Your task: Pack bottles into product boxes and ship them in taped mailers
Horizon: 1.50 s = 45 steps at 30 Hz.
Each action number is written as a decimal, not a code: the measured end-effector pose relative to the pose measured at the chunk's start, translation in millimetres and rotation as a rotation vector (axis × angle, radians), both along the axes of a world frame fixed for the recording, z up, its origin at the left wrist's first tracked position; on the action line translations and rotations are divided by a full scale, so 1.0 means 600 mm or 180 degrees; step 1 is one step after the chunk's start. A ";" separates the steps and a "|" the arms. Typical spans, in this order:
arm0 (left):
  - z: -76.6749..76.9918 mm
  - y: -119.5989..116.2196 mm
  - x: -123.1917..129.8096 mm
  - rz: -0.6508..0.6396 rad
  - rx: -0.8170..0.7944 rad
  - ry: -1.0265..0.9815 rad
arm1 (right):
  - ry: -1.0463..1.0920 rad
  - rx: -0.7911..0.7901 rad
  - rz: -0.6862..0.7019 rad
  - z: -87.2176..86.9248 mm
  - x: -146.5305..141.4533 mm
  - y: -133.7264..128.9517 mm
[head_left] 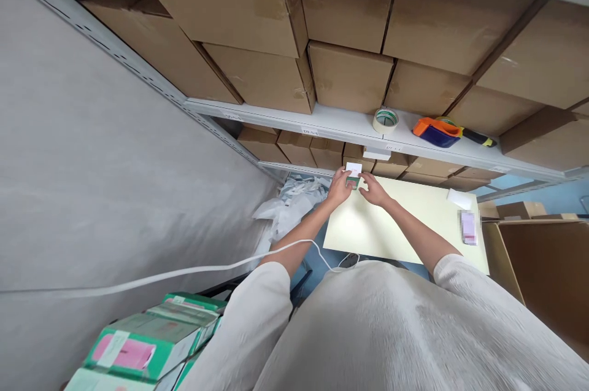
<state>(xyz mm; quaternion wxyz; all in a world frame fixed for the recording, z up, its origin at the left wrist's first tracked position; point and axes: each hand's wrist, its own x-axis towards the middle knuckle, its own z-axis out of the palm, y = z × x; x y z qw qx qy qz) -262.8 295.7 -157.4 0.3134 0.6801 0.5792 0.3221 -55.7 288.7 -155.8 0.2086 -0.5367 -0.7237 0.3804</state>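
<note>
At the far left edge of the pale tabletop (391,219), my two hands meet around a small green packet (354,183) with a white label-like card (354,168) at its far end. My left hand (339,188) is closed on the packet's left side, its thumb lying across the green surface. Close by on the right is my right hand (374,191), with thumb and index finger apart and the index tip at the card's corner. Print on the card is too small to read, and the fingers partly cover the packet.
Shelves of cardboard boxes (352,81) rise behind the table. A tape roll (385,121) and an orange-and-blue tape dispenser (437,131) lie on the shelf. A phone (469,227) rests at the table's right. Green boxes (147,342) stand lower left; a white cable (184,270) crosses near my left arm.
</note>
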 end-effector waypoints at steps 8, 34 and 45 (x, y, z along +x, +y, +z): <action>0.045 -0.022 0.035 -0.0244 0.0341 -0.0241 | 0.0002 0.0405 -0.0265 0.076 0.085 -0.037; 0.158 -0.105 0.226 -0.0701 -0.0252 -0.0756 | -0.2087 0.1684 -0.1142 0.348 0.386 0.109; 0.145 -0.104 0.247 -0.0632 -0.0203 -0.0678 | -0.1488 0.1939 -0.0763 0.306 0.413 0.148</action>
